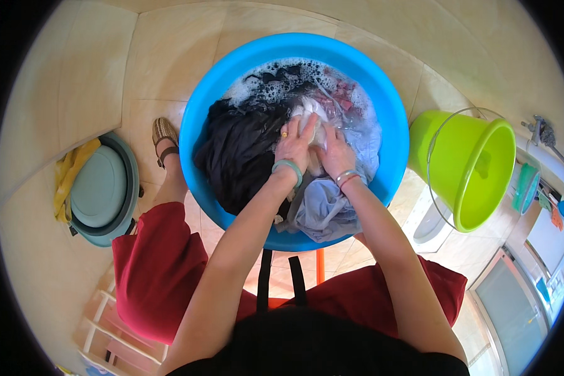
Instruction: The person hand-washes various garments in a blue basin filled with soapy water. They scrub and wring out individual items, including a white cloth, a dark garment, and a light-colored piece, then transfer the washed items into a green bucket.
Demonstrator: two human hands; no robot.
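White cloth, wet, in the middle of the blue basin, directly under both hands. Left hand bears on its left side, right hand on its right; neither clearly nearer. Cloth shows past the fingertips, away from the wearer, and again as a strip between the hands. Long axis seems to run away from the body, roughly in line with the forearms, though folds make this uncertain. Left fingers somewhat spread over the fabric; right fingers closer together, pointing forward, tips partly lost in folds. Cannot tell whether either set is pinching or only pressing. Look of the cloth: bright, crumpled, soaked; a cream-toned patch between the palms, maybe the same piece. Green bangle on left wrist. Near side of basin, below the right wrist: pale blue garment, bunched close to the rim. Left half: dark garment, large, heavily wrinkled, wet sheen. Far side: suds, plus a reddish piece that looks part-submerged. Outside the basin, left: foot in a woven sandal; farther left, stacked basins with a yellow, cloth-like piece against them. Right: lime-green bucket, wire handle across it; farther off, a metal fitting by the wall.
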